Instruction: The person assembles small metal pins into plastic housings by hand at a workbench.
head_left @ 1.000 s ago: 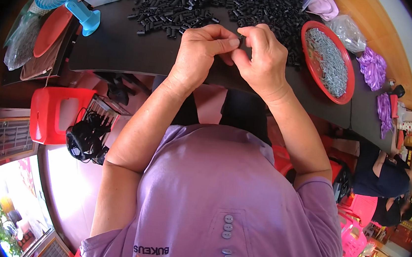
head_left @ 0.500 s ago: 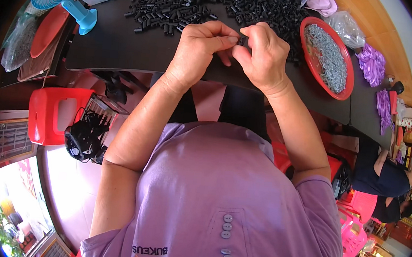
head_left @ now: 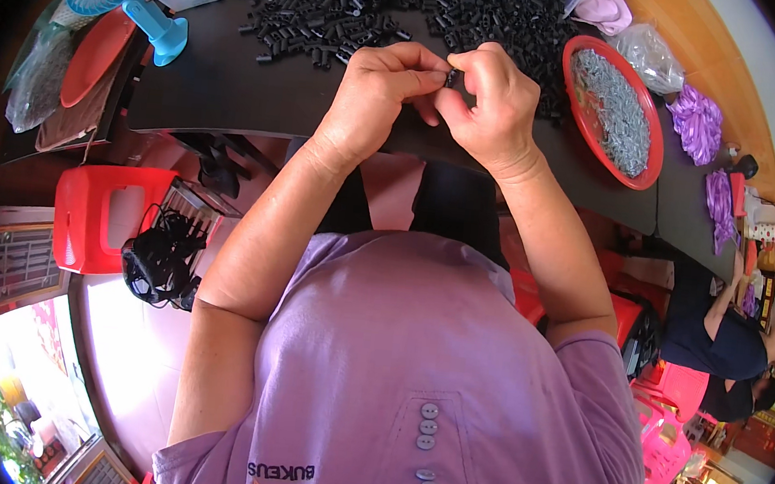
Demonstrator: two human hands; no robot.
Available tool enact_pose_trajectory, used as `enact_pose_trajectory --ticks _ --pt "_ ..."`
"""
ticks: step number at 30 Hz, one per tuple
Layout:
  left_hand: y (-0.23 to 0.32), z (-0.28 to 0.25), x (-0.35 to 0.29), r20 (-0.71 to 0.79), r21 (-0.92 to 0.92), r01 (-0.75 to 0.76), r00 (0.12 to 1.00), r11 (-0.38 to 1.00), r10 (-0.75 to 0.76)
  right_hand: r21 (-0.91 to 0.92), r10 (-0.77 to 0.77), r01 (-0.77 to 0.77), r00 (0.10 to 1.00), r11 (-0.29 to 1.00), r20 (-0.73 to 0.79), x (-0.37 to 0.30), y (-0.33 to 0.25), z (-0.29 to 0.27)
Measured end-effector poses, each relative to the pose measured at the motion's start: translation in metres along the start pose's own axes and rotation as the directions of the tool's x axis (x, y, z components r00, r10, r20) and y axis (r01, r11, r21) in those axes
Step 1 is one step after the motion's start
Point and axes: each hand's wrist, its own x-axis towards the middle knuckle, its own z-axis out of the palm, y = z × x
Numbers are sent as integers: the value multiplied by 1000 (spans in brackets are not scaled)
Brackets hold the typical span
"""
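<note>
My left hand and my right hand meet over the near part of the dark table, fingertips almost touching. Between them is a small black plastic piece, pinched by both hands and mostly covered by fingers. Just beyond my hands spreads a big heap of short black tube-like pieces. To the right of my right hand stands a red round basin holding many small silvery metal parts, too small to make out singly.
A blue fan stands at the table's left, beside a red tray. Clear plastic bags and purple bundles lie beyond the basin. A red stool is at lower left. Another person sits at far right.
My hands stay nearly in place; the right fingers shift slightly and more of the black piece shows. The person at far right has raised an arm.
</note>
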Motion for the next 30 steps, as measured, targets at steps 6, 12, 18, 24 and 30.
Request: enact_pose_trajectory --ticks 6,12,18,24,30 --pt "1 2 2 -15 -25 -11 1000 1000 11 87 83 -82 997 993 -6 2 0 -3" --pt "1 4 2 -28 10 -18 999 1000 18 116 77 -76 997 990 3 3 1 -2" --pt "1 5 1 -35 -24 -9 999 1000 8 127 79 -77 997 989 -10 -1 4 -2" --pt "4 4 0 -20 -49 0 1000 999 -1 74 -25 29 998 997 -59 0 1 -7" --pt "2 2 1 2 -39 -2 1000 999 2 48 -79 82 994 995 -73 1 1 -8"
